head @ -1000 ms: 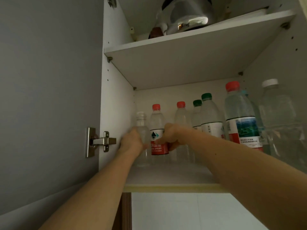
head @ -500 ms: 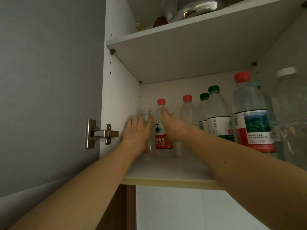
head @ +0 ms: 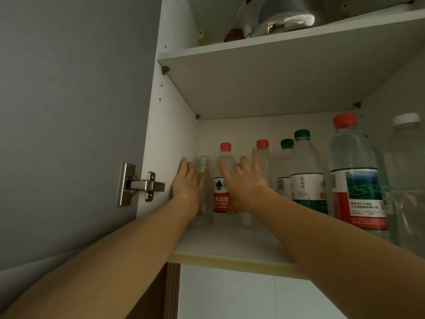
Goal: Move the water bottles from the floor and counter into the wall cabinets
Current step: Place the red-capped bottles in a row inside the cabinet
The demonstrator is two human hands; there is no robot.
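Both arms up into the wall cabinet (head: 170, 134), lower shelf (head: 230, 245). My left hand (head: 187, 180) is flat, fingers straight and close together, splayed off nothing, gripping nothing; palm side faces the clear capless bottle (head: 202, 163), which stands upright just past my fingertips, hard by the cabinet's left wall. Touching or a hair apart, can't tell from here. My right hand (head: 246, 183) is spread wide, fingers apart, not clamped on anything. Small red-cap bottle w/ red label (head: 222, 199) stands upright between my two hands, just left of my right thumb; contact w/ thumb unclear. Second red-cap bottle (head: 263, 153) sits behind my right index tip, partly hidden by the hand. To the right of my right fingers, in a row: two green-cap bottles (head: 305, 166), upright, then a big red-cap bottle w/ landscape label (head: 354, 180) nearer the shelf front, then a white-cap bottle (head: 407, 171) at frame edge. Above my fingers, upper shelf (head: 287, 74) carries a shiny metal pot (head: 282, 14). Left of my left wrist: door hinge (head: 140, 184) on the grey door (head: 69, 111), swung open.
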